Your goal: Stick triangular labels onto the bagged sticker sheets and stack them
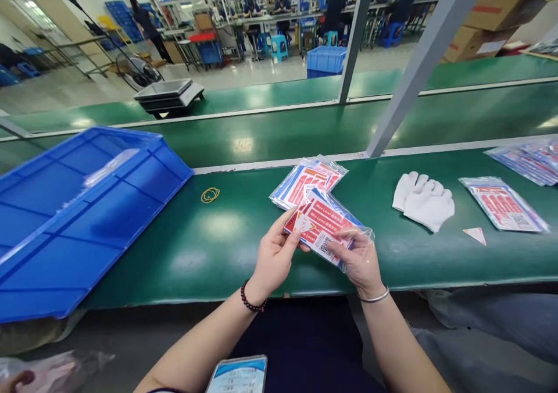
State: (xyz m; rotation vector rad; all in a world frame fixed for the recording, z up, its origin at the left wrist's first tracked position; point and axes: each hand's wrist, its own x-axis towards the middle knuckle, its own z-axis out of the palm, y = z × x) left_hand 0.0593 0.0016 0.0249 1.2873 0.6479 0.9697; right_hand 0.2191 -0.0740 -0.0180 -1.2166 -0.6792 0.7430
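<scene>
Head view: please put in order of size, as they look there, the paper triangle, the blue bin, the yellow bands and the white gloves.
1. Blue bin
2. White gloves
Paper triangle and yellow bands look much alike in size, so I leave these two unranked.

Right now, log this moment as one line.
left hand: holds card packet | right hand: holds its other end | beyond: more packets | to right: white gloves | to left: blue bin

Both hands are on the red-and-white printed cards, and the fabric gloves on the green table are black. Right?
Glove colour is wrong: the head view shows white fabric gloves on the green table. The rest holds: left hand and right hand are on the red-and-white printed cards.
</scene>
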